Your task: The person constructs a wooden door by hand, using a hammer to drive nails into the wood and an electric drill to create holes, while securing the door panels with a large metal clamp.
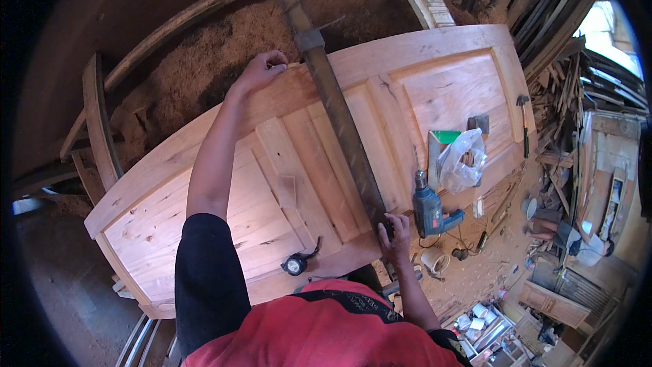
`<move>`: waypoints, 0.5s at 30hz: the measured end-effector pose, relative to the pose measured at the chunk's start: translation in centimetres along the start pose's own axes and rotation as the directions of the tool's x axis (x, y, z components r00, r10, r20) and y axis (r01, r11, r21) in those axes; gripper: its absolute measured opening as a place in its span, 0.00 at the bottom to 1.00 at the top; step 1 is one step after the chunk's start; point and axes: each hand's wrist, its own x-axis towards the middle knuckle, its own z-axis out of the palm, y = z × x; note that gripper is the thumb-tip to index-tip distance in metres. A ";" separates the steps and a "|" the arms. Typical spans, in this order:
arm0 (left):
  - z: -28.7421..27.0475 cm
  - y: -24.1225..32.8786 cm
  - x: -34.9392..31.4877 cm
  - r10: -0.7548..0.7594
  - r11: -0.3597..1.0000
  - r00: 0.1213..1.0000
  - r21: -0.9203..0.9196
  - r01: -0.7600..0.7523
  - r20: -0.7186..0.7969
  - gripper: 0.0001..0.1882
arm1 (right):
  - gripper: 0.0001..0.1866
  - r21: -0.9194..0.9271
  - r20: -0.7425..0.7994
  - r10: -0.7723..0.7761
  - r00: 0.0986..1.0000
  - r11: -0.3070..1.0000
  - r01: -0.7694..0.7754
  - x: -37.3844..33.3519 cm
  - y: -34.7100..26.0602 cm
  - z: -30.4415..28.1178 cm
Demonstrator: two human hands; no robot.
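Observation:
A paneled wooden door (319,156) lies flat before me, crossed by a long dark metal bar clamp (343,119). My left hand (261,71) is at the door's far edge, left of the clamp's far jaw (310,39). Its fingers are curled around something small beside pale wood, too hidden to name. At the near edge, my right hand (397,239) closes around the dark end of the clamp. Right of the clamp, a blue power drill (428,209) rests on the door. A loose pale wood strip (280,153) lies left of the clamp.
On the door are a tape measure (295,264), a clear plastic bag (463,162), a dark block (479,123) and a hammer (523,126). A bucket (435,260) stands on the shavings-strewn floor. Lumber (564,75) is stacked right; another person (587,248) is farther off.

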 end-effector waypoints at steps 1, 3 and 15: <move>-0.3 -0.9 0.3 0.028 0.998 0.999 -0.054 -0.027 0.021 0.09 | 0.18 -0.001 0.002 -0.004 1.000 1.000 0.004 0.2 0.0 0.0; -0.6 -2.1 0.4 -0.011 0.997 0.998 -0.070 0.015 0.057 0.10 | 0.17 -0.002 0.005 -0.005 1.000 1.000 0.005 0.2 -0.2 -0.1; 0.1 -3.7 4.2 -0.252 0.942 0.937 -0.160 0.294 0.242 0.15 | 0.19 0.030 -0.004 0.032 0.999 0.999 -0.032 1.2 -0.5 0.2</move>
